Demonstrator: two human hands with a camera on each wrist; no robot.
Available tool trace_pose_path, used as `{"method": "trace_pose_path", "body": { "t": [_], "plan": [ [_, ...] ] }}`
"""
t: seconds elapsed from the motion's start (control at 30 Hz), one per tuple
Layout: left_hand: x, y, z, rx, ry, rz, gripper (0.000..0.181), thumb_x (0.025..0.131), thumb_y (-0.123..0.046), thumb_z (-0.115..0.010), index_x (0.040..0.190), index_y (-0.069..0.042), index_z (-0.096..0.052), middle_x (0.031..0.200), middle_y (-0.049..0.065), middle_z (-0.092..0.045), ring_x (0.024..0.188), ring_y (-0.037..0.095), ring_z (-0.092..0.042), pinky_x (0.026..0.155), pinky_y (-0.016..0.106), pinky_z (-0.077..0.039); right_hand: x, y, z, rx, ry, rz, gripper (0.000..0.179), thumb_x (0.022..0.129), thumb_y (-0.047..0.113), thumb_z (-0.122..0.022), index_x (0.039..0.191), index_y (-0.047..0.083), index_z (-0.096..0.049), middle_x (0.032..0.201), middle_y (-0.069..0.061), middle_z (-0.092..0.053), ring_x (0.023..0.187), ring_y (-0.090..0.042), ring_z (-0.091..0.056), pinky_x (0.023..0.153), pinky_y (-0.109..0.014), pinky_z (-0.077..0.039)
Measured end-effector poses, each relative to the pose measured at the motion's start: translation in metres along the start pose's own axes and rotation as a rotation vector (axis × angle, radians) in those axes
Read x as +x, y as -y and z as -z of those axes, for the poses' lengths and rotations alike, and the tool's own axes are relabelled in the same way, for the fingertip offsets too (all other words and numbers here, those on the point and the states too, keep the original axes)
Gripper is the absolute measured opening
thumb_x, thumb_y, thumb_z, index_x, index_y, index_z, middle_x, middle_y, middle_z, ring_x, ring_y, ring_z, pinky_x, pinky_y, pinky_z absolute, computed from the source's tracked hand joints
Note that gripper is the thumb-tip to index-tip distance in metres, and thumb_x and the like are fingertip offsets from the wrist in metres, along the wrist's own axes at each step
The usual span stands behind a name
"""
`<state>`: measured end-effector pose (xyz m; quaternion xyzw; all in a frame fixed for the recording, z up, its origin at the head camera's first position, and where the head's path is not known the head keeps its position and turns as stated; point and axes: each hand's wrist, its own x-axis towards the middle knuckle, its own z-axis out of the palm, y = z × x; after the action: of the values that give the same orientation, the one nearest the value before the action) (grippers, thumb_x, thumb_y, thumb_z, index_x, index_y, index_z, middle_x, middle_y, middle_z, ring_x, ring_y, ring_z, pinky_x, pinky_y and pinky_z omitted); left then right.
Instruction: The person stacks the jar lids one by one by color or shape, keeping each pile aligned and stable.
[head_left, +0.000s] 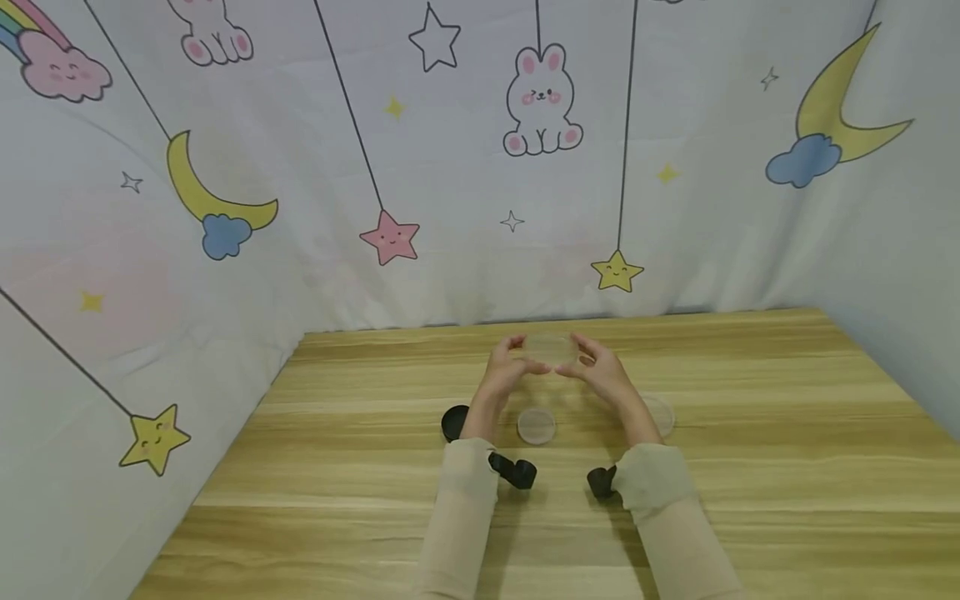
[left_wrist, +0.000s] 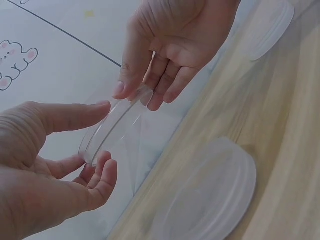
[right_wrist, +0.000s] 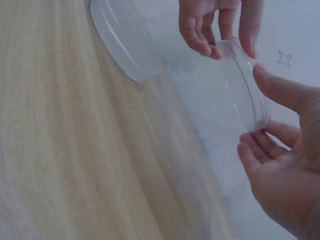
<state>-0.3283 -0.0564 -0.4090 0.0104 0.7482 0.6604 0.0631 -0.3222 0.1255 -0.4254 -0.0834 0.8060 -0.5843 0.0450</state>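
while the left hand pinches the left edge of a clear dish between thumb and fingers, the right hand pinches its right edge, both hands half curled. the dish is held up over the far part of the table. nearer lie a black lid on the left, a small clear disc between the forearms and a second clear disc on the right.

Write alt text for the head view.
A person's left hand and right hand hold up a shallow clear dish. On the wood-grain table lie a clear disc and, both partly hidden, a black disc and a second clear disc; behind hangs cartoon-print fabric.
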Motion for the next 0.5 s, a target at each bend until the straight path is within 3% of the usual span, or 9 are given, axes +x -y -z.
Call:
{"method": "trace_pose_path", "body": {
  "t": [0.27, 0.5],
  "plan": [
    [-0.003, -0.006, 0.001, -0.021, 0.032, -0.017, 0.074, 0.082, -0.005, -0.074, 0.147, -0.006, -0.038, 0.152, 0.020, -0.032, 0.129, 0.036, -0.046, 0.109, 0.050, -0.038, -0.003, 0.009, 0.005, 0.007, 0.004, -0.003, 0.077, 0.092, 0.021, -0.067, 0.155, 0.008, -0.025, 0.162, -0.018, -0.020, 0.147, -0.042, -0.023, 0.118, -0.050, -0.029],
    [-0.007, -0.016, 0.001, -0.046, 0.035, -0.031, 0.074, 0.080, -0.006, -0.077, 0.144, -0.007, -0.040, 0.149, 0.016, -0.035, 0.115, 0.030, -0.056, 0.108, 0.049, -0.040, -0.006, 0.019, 0.012, -0.002, 0.029, 0.051, 0.081, 0.092, 0.024, -0.068, 0.156, 0.008, -0.021, 0.163, -0.015, -0.018, 0.148, -0.042, -0.021, 0.118, -0.051, -0.027]
  ]
}}
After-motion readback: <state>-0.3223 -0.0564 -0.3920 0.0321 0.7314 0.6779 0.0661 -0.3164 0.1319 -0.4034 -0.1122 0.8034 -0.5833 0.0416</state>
